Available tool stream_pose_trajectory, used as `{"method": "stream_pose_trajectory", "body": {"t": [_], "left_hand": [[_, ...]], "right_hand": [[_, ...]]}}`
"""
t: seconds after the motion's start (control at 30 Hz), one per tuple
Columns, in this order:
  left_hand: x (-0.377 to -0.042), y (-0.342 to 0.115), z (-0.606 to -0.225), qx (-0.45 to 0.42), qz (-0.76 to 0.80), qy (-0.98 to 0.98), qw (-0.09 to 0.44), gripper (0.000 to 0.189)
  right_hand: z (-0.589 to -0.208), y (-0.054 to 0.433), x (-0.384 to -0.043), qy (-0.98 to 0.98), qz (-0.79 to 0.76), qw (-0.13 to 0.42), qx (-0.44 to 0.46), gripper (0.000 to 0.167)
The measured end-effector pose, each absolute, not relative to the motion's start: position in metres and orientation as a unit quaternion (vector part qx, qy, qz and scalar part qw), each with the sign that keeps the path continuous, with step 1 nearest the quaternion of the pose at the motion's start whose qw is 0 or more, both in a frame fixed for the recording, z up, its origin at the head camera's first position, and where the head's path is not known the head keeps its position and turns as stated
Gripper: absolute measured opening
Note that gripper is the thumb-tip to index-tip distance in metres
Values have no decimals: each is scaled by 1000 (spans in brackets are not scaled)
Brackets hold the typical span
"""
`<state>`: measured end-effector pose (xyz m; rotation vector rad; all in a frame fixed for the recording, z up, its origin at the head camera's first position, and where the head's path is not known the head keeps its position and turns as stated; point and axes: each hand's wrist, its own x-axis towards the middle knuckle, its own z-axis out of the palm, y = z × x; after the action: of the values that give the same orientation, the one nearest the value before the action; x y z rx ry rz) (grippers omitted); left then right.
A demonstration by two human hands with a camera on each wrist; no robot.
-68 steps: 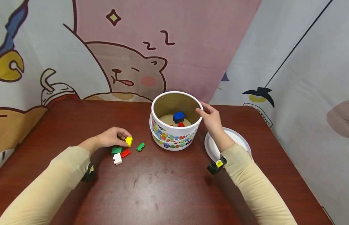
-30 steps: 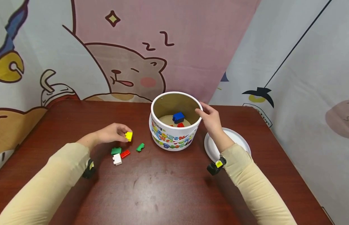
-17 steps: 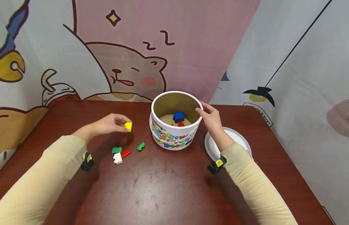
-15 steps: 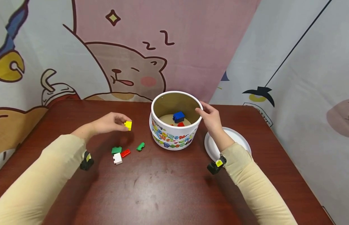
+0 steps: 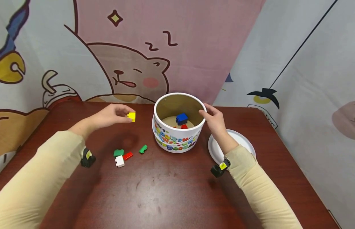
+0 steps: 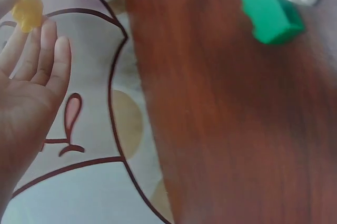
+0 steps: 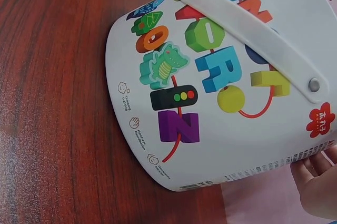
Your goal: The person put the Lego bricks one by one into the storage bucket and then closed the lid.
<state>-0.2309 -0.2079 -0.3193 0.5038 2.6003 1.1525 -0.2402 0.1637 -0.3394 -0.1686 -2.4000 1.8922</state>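
My left hand pinches a yellow toy brick between thumb and fingertips, held above the table to the left of a white bucket. In the left wrist view the same yellow brick shows at the fingertips. My right hand grips the bucket's right rim, thumb at the top edge and fingers on the outer side. Inside the bucket lie a blue brick and a red piece, partly hidden by the front wall. The right wrist view shows the bucket's printed side and its handle.
On the table left of the bucket lie a green brick, a white brick, a red brick and a smaller green brick. A round white lid lies under the right forearm. A patterned cloth hangs behind the table.
My left hand has lifted the yellow brick from beside the other bricks and carried it up and away from me. The right hand and the bucket stay put.
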Motion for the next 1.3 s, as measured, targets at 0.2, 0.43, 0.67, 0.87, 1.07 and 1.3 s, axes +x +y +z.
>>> {"method": "stream_pose_trajectory", "body": {"t": [0.2, 0.43, 0.67, 0.87, 1.07, 1.3], "left_hand": [[-232, -199, -301, 170, 424, 883, 106, 40], [-233, -187, -287, 177, 442, 874, 99, 38], [-235, -177, -273, 192, 443, 871, 90, 36], [-236, -167, -264, 203, 439, 871, 87, 36], [-238, -151, -259, 217, 428, 872, 96, 36], [-241, -130, -253, 246, 425, 865, 107, 34]], "right_hand": [[-340, 163, -241, -781, 621, 43, -57, 44], [-342, 164, -240, -781, 620, 42, -53, 45], [-342, 163, -239, -778, 625, 41, -52, 45], [-341, 162, -238, -780, 622, 40, -56, 45], [-342, 163, -239, -778, 624, 38, -61, 45], [-340, 163, -240, -777, 625, 43, -53, 45]]}}
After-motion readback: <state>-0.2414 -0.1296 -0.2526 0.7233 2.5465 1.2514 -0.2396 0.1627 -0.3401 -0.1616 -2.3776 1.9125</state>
